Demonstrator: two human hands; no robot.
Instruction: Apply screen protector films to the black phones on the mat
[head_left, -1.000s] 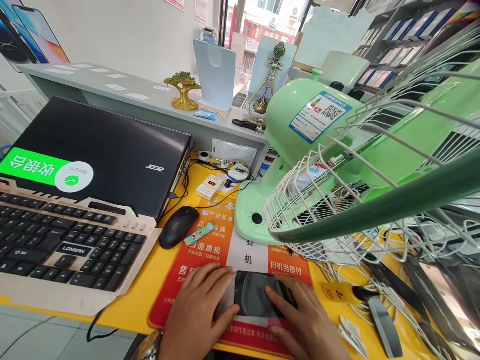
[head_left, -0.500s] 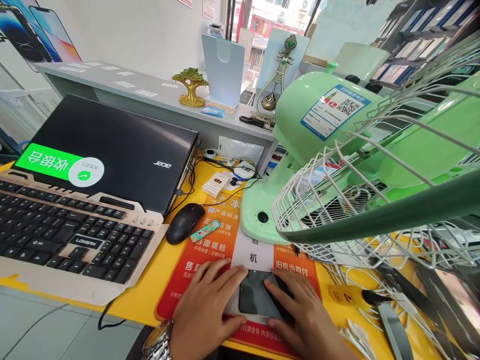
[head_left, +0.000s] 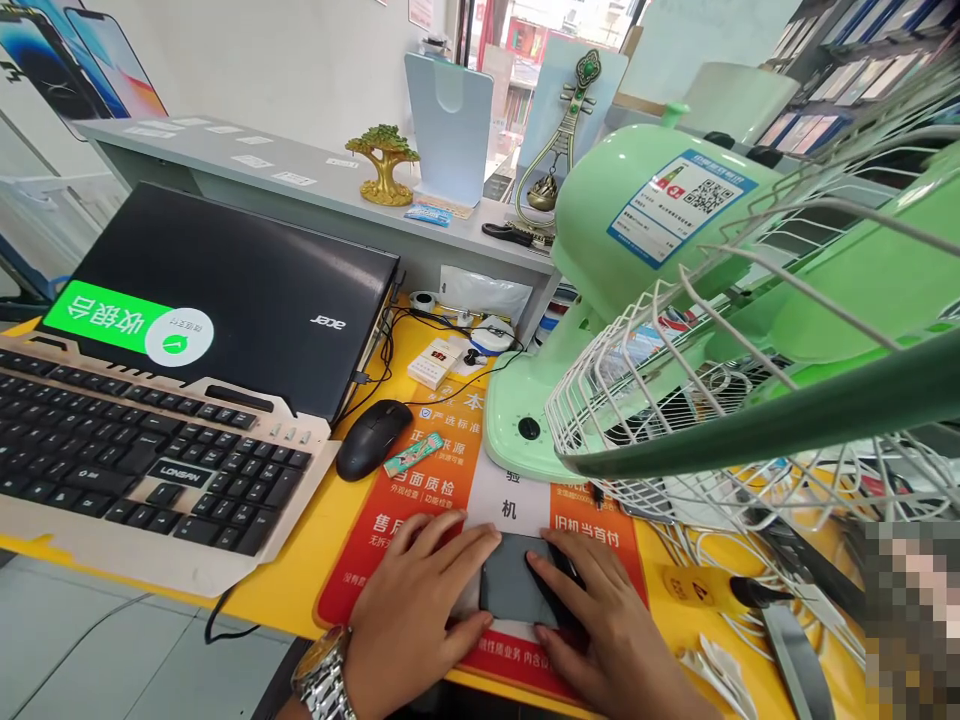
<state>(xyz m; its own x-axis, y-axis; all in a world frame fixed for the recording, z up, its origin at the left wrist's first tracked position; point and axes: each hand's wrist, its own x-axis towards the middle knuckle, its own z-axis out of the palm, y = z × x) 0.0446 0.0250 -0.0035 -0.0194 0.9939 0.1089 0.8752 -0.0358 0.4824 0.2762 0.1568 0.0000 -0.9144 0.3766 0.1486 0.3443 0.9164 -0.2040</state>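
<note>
A dark, flat smartphone (head_left: 513,588) lies on the red and orange printed mat (head_left: 360,560) between my two hands. My left hand (head_left: 420,610) holds its left end, the index fingertip at the upper edge and the thumb at the lower one. At the other end, my right hand (head_left: 600,610) grips the phone with one fingertip resting on its surface and the thumb by the lower edge. My right fingers hide part of the phone's right side. A metal watch (head_left: 326,675) is on my left wrist.
A black mouse (head_left: 373,440) and a small green packet (head_left: 414,455) lie beyond my left hand. Further left are a keyboard (head_left: 142,470) and a laptop (head_left: 225,280). A green fan (head_left: 517,425) with a wire cage overhangs the right side, above cables and a yellow-handled tool (head_left: 686,585).
Both hands stay on the smartphone in nearly the same pose. The phone's surface, patched with dark reflections before, now looks evenly grey. The view has shifted slightly.
</note>
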